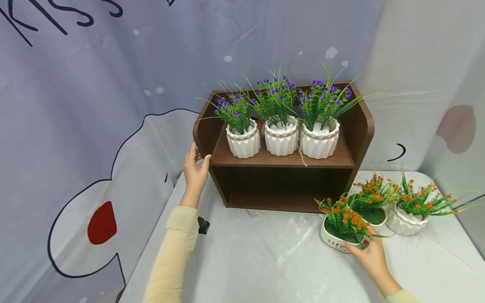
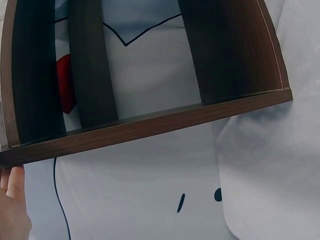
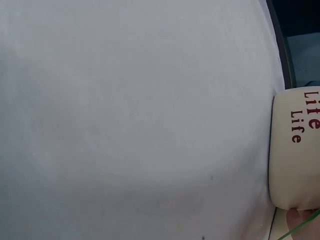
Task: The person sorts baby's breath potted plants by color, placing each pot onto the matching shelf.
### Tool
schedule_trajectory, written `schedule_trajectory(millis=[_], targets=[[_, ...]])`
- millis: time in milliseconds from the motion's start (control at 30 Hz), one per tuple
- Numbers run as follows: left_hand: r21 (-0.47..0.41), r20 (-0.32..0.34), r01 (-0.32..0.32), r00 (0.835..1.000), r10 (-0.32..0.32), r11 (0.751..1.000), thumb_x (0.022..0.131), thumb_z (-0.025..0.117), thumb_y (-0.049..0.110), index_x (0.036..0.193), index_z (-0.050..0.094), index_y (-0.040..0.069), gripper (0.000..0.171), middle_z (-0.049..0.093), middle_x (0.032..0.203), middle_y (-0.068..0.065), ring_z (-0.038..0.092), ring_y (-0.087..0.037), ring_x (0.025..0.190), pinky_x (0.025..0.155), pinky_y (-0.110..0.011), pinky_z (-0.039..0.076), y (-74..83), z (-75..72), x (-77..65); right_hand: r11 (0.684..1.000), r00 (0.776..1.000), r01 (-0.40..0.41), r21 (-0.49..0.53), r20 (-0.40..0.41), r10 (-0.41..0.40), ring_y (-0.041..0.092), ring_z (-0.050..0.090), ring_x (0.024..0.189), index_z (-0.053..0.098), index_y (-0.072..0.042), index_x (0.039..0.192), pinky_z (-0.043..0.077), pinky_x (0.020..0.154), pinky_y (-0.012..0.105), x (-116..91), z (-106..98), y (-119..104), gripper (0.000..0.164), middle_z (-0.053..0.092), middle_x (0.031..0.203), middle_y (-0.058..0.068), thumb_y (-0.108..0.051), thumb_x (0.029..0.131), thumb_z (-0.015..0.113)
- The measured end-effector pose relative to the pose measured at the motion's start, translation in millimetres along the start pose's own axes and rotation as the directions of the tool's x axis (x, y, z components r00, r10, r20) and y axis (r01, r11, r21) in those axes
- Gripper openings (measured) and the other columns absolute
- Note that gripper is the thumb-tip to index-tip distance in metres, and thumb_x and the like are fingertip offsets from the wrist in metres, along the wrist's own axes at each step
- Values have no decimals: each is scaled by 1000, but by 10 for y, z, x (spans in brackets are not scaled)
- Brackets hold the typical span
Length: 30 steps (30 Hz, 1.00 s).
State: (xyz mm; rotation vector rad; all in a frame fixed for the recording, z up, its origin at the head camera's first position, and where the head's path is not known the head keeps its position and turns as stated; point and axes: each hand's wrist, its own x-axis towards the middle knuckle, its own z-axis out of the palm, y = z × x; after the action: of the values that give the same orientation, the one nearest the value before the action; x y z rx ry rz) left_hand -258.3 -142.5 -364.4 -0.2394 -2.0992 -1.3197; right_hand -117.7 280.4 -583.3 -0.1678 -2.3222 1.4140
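Note:
My left hand rests against the left side of a two-tier brown wooden shelf, thumb near its front edge. In the left wrist view, straight fingers touch the edge of the shelf's side panel. My right hand grips the right end of an oval cream flower pot with orange flowers. "Life" lettering marks this pot's wall in the right wrist view, where only a bit of the hand shows. It sits on the table, before the shelf's lower right corner.
Three white fluted pots with purple flowers stand on the upper shelf. Behind the right hand are another oval pot and a white fluted pot, both with orange flowers. A small black object lies by the left sleeve. A printed curtain hangs behind.

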Motion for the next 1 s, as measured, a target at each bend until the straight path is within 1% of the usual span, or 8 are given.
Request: schedule_trajectory(millis=[133,233,467,533,667,833,933,1000], targets=[[-5,6,11,1000,-11,1000,88,62,-6,139,41,-6,55,53,111,-30,60,-41,95,76,-33,56,9,-20,5,1000,1000,1,-19,4,-1,-19,37,98,49,10,126,33,79,-6,8,-1,-3,77,47,121,17,5,59,85],[-6,11,12,1000,-12,1000,88,62,-5,139,42,-5,55,53,111,-30,60,-41,96,75,-28,54,16,-26,10,999,1000,-2,-49,3,2,-18,34,96,49,10,125,33,76,-6,-6,-7,-2,77,46,117,22,2,58,86],[-48,6,35,999,-35,998,88,65,1,140,45,5,56,55,112,-25,61,-37,96,80,-50,55,-370,62,73,987,1000,6,-159,-4,-7,26,38,98,47,13,124,31,73,4,-81,-15,2,85,44,112,29,-8,53,89],[-39,10,47,999,-46,998,88,65,1,139,46,5,56,55,112,-24,61,-36,96,81,-48,55,-366,58,79,985,1000,1,-173,-6,-2,26,39,96,47,12,122,32,74,11,-95,-14,-2,84,45,110,28,-9,52,89],[-32,19,48,999,-47,998,87,65,1,138,45,3,55,54,112,-25,61,-37,97,81,-48,55,-360,41,82,987,999,-29,-157,35,35,33,43,101,43,11,124,28,78,10,-103,-28,-25,85,46,113,31,-9,55,88],[-46,36,54,998,-52,998,87,65,0,138,45,2,54,54,113,-25,60,-37,100,82,-50,55,-351,15,88,981,996,-27,-191,84,44,31,55,98,40,8,124,27,76,-1,-93,-72,-58,85,56,111,35,-14,58,89],[-69,44,68,997,-65,995,87,65,0,138,45,4,54,55,113,-25,59,-37,101,83,-50,55,-355,0,94,977,995,-17,-211,91,36,24,57,95,41,7,125,30,74,-1,-92,-89,-70,86,59,109,35,-16,58,89],[-82,52,74,996,-70,994,87,66,0,138,45,5,55,55,112,-25,59,-38,101,83,-51,54,-360,-12,102,979,995,-21,-204,89,40,7,55,93,41,5,126,30,75,-1,-91,-92,-67,86,59,110,34,-16,58,89]])
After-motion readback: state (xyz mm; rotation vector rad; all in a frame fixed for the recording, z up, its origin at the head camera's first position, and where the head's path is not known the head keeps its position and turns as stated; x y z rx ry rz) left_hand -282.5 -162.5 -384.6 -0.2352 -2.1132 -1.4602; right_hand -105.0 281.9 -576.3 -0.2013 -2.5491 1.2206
